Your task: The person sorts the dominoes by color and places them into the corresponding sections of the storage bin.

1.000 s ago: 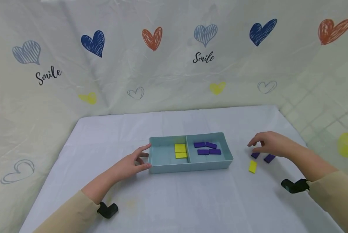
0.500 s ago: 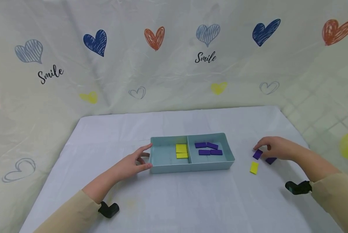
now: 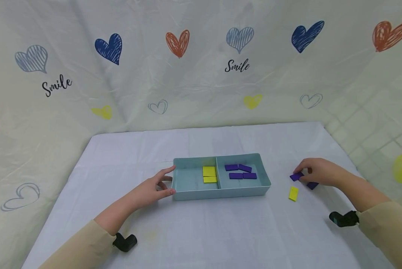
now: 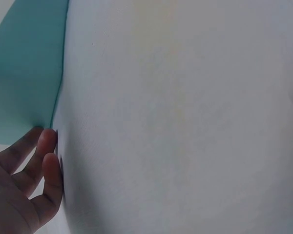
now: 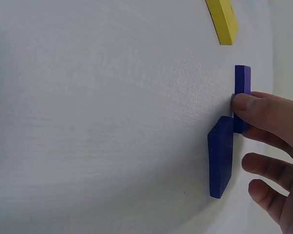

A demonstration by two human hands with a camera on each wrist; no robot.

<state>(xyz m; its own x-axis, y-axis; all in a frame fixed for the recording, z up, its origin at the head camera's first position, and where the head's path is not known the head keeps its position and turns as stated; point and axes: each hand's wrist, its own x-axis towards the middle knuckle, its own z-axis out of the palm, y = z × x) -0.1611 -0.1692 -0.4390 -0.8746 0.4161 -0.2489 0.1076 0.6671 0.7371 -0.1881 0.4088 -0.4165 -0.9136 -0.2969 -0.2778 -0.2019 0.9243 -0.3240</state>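
Observation:
My right hand [image 3: 320,172] pinches a purple block [image 5: 242,78] between thumb and index finger, low over the table right of the tray. A second purple block [image 5: 220,158] lies beside it, partly hidden by the hand in the head view. Just in front, a yellow block [image 3: 293,194] lies flat. My left hand [image 3: 157,186] rests its fingertips against the left end of a blue-green tray [image 3: 201,194], fingers spread. Inside the tray, yellow blocks [image 3: 209,171] lie left of the divider [image 3: 217,172] and several purple blocks [image 3: 236,176] lie right of it.
A white cloth [image 3: 221,231] covers the table. Behind it hangs a pale sheet [image 3: 201,82] printed with hearts and the word Smile. Each wrist carries a small black camera, one near the left sleeve [image 3: 83,243].
My right hand has come down and closed its thumb and index finger on a purple block, which has turned in the grasp. The left hand stays at the tray's end.

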